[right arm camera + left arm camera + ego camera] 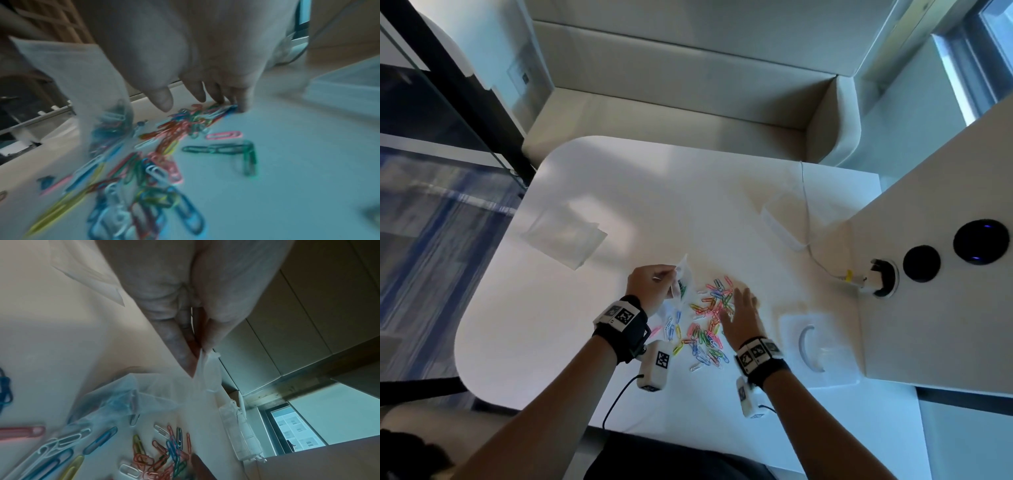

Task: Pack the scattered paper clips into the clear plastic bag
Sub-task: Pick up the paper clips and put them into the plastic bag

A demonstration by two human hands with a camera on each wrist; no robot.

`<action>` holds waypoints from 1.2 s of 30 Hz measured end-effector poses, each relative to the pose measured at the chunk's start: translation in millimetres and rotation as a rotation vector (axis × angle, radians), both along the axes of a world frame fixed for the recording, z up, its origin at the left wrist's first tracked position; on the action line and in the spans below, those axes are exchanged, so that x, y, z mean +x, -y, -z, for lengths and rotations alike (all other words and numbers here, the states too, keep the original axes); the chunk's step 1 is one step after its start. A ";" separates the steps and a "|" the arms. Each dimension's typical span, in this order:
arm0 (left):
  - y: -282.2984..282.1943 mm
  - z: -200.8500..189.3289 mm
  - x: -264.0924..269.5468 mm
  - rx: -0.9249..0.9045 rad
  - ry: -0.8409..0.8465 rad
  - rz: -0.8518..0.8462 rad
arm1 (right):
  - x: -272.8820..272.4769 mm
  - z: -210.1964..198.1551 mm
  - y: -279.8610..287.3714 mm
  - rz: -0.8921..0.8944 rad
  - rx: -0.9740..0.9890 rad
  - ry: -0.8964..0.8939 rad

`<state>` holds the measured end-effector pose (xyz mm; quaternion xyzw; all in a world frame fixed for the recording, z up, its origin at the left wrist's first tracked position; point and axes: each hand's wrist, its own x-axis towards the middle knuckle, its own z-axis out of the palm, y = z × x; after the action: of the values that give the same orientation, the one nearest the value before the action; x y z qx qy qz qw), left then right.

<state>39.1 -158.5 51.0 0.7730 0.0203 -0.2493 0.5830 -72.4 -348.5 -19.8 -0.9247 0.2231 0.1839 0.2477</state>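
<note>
Coloured paper clips (707, 325) lie scattered on the white table (619, 192) in front of me. My left hand (654, 284) pinches the top edge of a small clear plastic bag (683, 281), which hangs with several clips inside it (109, 123). In the left wrist view, thumb and fingertips (185, 353) pinch the bag (144, 395) above the pile (162, 456). My right hand (739, 315) spreads flat over the right side of the pile, straight fingertips (241, 107) touching the clips (164, 162) on the table.
More clear bags (566, 233) lie flat at the table's left. A clear plastic box (822, 349) sits at the right, by a white partition (928, 274) with round ports. A white cable (808, 219) and another clear item (780, 226) lie at the far right.
</note>
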 end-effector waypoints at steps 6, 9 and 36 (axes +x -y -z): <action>-3.7 1.3 -1.9 -0.010 0.003 0.027 | 3.9 1.3 -24.5 -0.349 -0.052 -0.002; -7.4 5.2 0.7 -0.017 -0.008 0.014 | -10.5 1.3 -19.4 -0.529 -0.145 -0.067; 23.3 8.1 -4.1 0.038 -0.060 0.022 | 42.7 -65.4 23.5 0.957 1.369 0.319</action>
<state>35.0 -181.8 42.9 0.7762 0.0342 -0.2783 0.5647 -29.7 -372.0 45.6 -0.3921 0.3920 0.0211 0.8320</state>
